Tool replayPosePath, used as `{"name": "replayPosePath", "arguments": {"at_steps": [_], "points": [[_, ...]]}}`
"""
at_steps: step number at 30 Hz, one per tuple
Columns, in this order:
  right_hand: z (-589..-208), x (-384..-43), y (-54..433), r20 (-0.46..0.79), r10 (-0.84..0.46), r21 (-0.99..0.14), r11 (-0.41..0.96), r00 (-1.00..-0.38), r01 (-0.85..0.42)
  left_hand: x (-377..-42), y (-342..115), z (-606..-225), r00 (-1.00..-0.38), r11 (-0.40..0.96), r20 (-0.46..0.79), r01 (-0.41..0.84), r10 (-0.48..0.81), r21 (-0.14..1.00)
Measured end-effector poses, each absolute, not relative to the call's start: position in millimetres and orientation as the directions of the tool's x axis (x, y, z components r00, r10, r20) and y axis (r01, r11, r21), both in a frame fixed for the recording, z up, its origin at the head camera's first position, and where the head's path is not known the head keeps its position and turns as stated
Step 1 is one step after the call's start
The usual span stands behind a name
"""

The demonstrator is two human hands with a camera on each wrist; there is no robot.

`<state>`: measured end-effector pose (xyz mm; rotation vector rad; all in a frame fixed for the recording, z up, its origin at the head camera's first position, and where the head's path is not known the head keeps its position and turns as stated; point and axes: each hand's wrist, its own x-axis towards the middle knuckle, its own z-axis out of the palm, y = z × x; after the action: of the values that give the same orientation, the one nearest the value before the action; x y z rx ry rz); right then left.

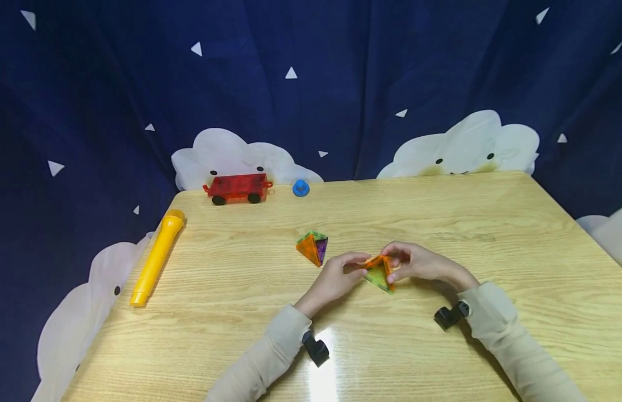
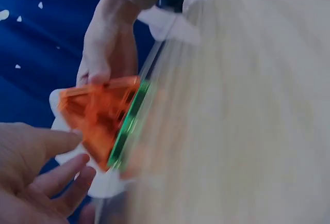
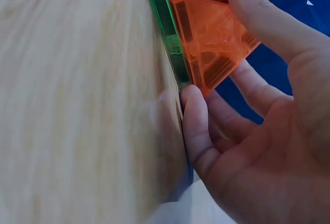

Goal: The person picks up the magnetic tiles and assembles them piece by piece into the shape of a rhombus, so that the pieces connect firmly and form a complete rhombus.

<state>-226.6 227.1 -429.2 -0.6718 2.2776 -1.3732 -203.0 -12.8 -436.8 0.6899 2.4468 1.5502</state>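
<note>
A small pyramid of magnetic tiles is between both hands, with a green triangle tile (image 1: 377, 277) at its base and orange triangle tiles (image 3: 211, 33) standing on it. My right hand (image 1: 416, 262) holds an orange tile, its thumb on the face and a fingertip at the green tile's corner. From the opposite side, my left hand (image 1: 338, 279) has its thumb and index finger at the left corner of the orange tiles. In the left wrist view, the thumb of the left hand (image 2: 31, 172) overlaps the orange side, the other fingers bent below.
Just left of the hands lies another tile group (image 1: 309, 247) in orange, green and purple. Farther back are a red wheeled tile car (image 1: 238, 187) and a blue knob-like piece (image 1: 301, 188). A yellow toy microphone (image 1: 158, 257) lies along the table's left edge.
</note>
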Motion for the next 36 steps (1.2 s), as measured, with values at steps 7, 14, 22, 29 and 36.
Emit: {"name": "replayPosePath", "arguments": {"at_steps": [7,14,22,29,36], "points": [[-426,-226,227,-0.124,-0.534,-0.886,0.438,-0.836,-0.148,-217,-38,-417,-0.902,0.303,0.157,0.293,0.401,0.907],[-427,-229,237,-0.141,-0.444,-0.859,0.500,-0.885,-0.114,-232,-73,-400,-0.946,0.275,0.205,0.274,0.252,0.922],[-429,-230,242,-0.111,-0.406,-0.846,0.518,-0.907,-0.128,-248,-103,-413,-0.962,0.421,0.077,0.186,0.262,0.888],[-431,-232,239,-0.067,-0.440,-0.825,0.529,-0.895,-0.198,-251,-106,-430,-0.935,0.540,-0.101,0.106,0.341,0.835],[-430,-231,236,-0.062,-0.410,-0.755,0.616,-0.910,-0.226,-249,-105,-430,-0.935,0.565,-0.102,0.116,0.341,0.817]]}}
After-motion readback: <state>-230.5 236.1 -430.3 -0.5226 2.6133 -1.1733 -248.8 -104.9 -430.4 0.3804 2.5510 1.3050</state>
